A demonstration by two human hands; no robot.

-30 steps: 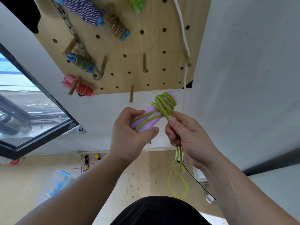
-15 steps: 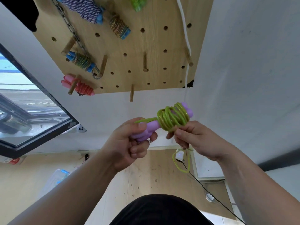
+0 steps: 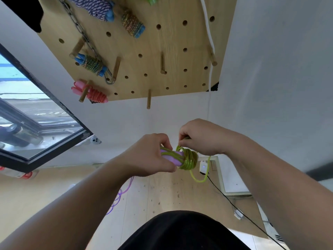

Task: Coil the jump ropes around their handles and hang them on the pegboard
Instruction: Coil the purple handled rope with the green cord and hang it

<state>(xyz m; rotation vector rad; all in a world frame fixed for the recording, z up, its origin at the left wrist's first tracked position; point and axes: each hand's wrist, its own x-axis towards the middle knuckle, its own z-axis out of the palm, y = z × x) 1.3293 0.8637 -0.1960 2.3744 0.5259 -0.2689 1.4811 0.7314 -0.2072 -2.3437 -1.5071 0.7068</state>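
My left hand (image 3: 149,156) grips the purple handles (image 3: 173,157) of a jump rope, lying roughly level in front of me. A tight coil of green rope (image 3: 189,158) wraps the handles' right end. My right hand (image 3: 203,138) is just above the coil and pinches the green cord between its fingers. A short loose loop of cord (image 3: 200,175) dangles below the coil. The wooden pegboard (image 3: 171,56) hangs above, with several coiled ropes on its pegs: pink (image 3: 91,92), blue-handled (image 3: 91,64), and two more at the top.
A bare peg (image 3: 148,101) sticks out at the pegboard's lower edge, others (image 3: 163,63) above it. A white cord (image 3: 209,33) hangs down the board's right side. A window (image 3: 36,123) is at left. Purple rope (image 3: 119,195) and a black cable (image 3: 234,206) lie on the floor.
Both hands came down with the handles, which tipped from slanting upward to level. My right hand moved from below the coil to above it. The dangling loop got shorter.
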